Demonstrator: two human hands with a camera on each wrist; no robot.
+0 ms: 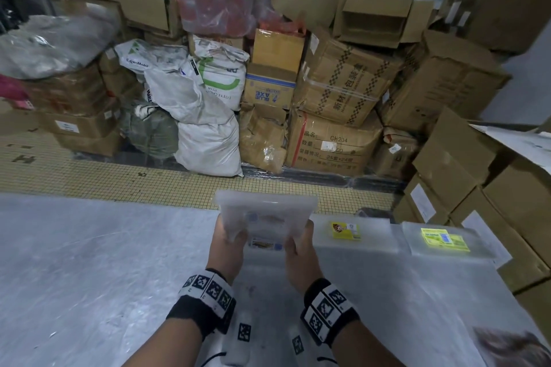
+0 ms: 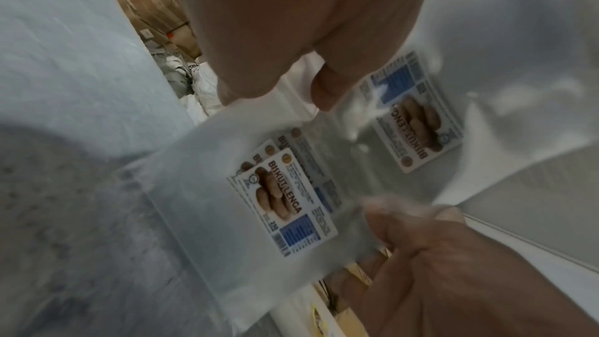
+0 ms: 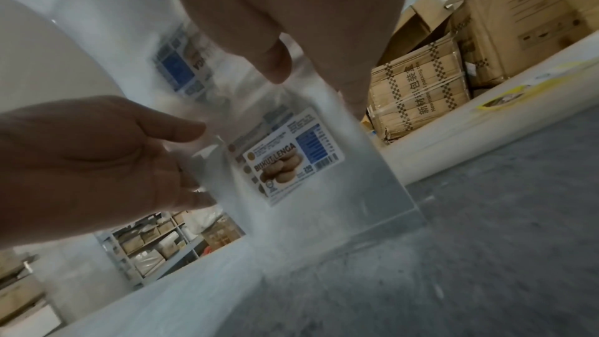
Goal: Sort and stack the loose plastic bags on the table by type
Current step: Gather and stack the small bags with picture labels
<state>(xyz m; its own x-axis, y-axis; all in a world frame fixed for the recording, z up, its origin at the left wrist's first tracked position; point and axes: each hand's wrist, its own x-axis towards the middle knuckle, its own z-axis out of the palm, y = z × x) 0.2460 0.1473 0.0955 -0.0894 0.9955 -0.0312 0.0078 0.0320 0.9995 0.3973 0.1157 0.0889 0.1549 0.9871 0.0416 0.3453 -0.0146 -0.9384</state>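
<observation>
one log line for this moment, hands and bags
left hand: grips bundle | right hand: grips bundle | Biskut Lenga bags: held above table | yellow-label stacks: on table, right

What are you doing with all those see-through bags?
A person is sorting clear plastic bags by type. Both hands, the left hand and the right hand, hold up a bundle of bags with biscuit labels reading "Biskut Lenga", just above the grey table. To the right, two flat stacks already lie on the table: one with a small yellow label and one with a brighter yellow-green label. Cardboard boxes are piled behind.
</observation>
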